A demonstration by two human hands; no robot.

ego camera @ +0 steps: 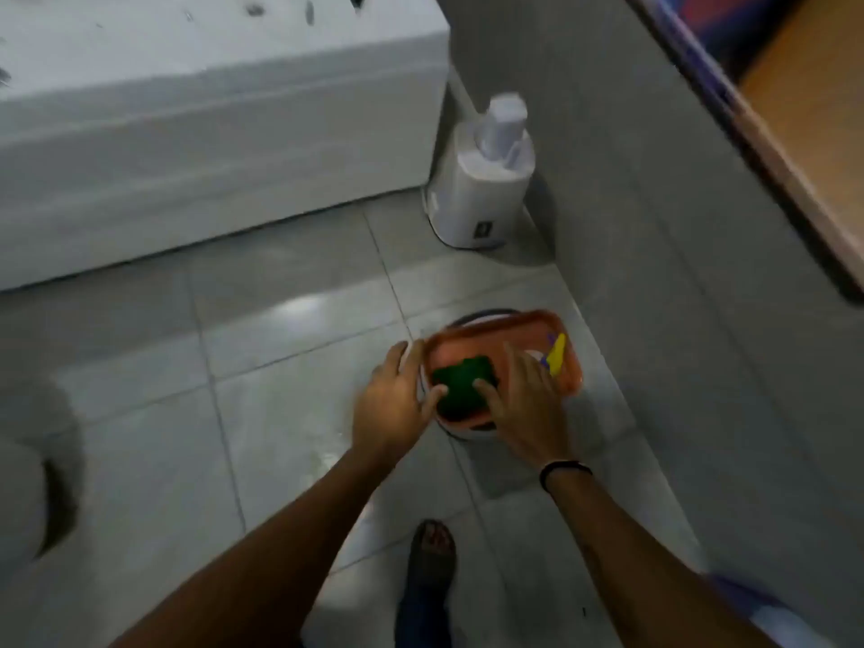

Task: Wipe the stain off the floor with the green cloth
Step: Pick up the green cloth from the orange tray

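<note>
Green cloth (pixel 463 383): bunched in the near-left part of an orange tray (pixel 507 353), between the two hands.
Tray: shallow, rounded corners, resting on a round white thing whose rim shows behind and below it; what that thing is cannot be told. It sits on the floor beside the grey wall (pixel 654 226).
Yellow item (pixel 557 354): lies at the tray's far-right side, with something purple just beside it; too blurred to name.
Left hand (pixel 397 404): on the tray's left edge, fingers spread, thumb touching the cloth's left side. Its grip is loose and holds nothing.
Right hand (pixel 528 404): palm down over the tray, thumb on the cloth's right side, fingers reaching toward the yellow item. Its grip is spread and not closed around the cloth.
Wristband (pixel 563 470): a dark band on the right wrist.
Floor (pixel 280 367): pale grey tiles with dark joints, glossy; a faint whitish wet-looking smear (pixel 322 453) lies near the left forearm, well short of the tray.
White appliance (pixel 481 180): upright in the corner, between the wall and a large white unit (pixel 210 133) at the upper left.
Foot (pixel 432 547): in a dark sandal, between the forearms at the bottom.
</note>
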